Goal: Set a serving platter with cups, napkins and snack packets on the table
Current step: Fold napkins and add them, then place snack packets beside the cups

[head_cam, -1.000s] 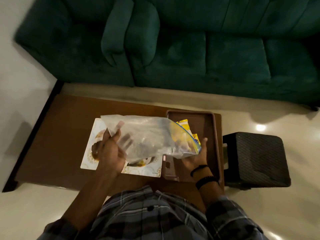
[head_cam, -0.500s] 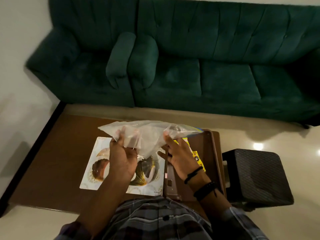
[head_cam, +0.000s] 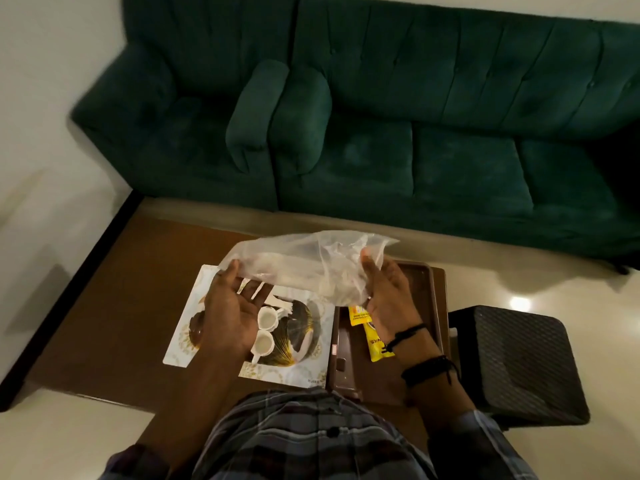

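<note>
I hold a clear plastic bag [head_cam: 304, 263] stretched between both hands above the table. My left hand [head_cam: 230, 311] grips its left end, palm up. My right hand [head_cam: 389, 299] grips its right end. Under the bag lies a white patterned platter [head_cam: 311, 368] with two small white cups [head_cam: 265, 330] standing on it beside my left hand. A brown tray [head_cam: 427, 299] sits to the right of the platter. A yellow snack packet [head_cam: 374, 336] lies in the tray, partly hidden by my right hand.
The brown wooden table [head_cam: 114, 327] stands in front of a dark green sofa [head_cam: 381, 116]. A black woven stool [head_cam: 519, 362] sits to the right of the table. Pale glossy floor surrounds the table.
The bag's contents have come out: two cups now stand on the platter, and the packet lies in the tray. My hands spread the emptied bag wider and higher. The head camera tilted up.
</note>
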A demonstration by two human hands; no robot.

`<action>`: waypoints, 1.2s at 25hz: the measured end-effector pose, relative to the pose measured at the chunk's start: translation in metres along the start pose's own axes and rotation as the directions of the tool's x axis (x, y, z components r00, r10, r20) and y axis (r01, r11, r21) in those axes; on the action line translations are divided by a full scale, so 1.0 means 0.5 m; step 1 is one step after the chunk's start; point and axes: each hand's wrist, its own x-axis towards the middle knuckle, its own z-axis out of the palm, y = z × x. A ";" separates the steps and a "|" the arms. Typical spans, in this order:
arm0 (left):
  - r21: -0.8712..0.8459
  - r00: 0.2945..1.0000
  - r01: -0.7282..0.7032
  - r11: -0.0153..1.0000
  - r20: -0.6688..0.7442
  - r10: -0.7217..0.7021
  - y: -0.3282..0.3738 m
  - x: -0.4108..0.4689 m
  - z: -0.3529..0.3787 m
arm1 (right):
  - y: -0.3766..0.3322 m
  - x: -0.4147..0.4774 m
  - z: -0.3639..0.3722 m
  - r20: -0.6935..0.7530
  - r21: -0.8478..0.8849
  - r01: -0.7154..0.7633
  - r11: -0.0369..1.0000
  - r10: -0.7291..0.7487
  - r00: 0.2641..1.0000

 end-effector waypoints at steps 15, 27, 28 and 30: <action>-0.019 0.989 -0.146 0.989 0.031 0.146 0.007 0.022 -0.032 | 0.009 -0.015 -0.042 0.214 -0.054 0.017 0.998 -0.005 0.977; 0.480 0.885 0.191 0.856 0.293 -0.362 0.038 0.075 -0.037 | -0.018 -0.033 -0.115 0.388 -0.103 0.000 0.995 0.041 0.921; 0.486 0.889 0.113 0.867 0.340 -0.307 0.037 0.075 -0.031 | -0.018 -0.031 -0.124 0.301 -0.143 0.016 0.990 0.028 0.953; 0.477 0.863 0.036 0.878 0.428 -0.268 0.034 0.069 -0.024 | -0.015 -0.024 -0.137 0.153 -0.209 0.028 0.978 0.004 0.988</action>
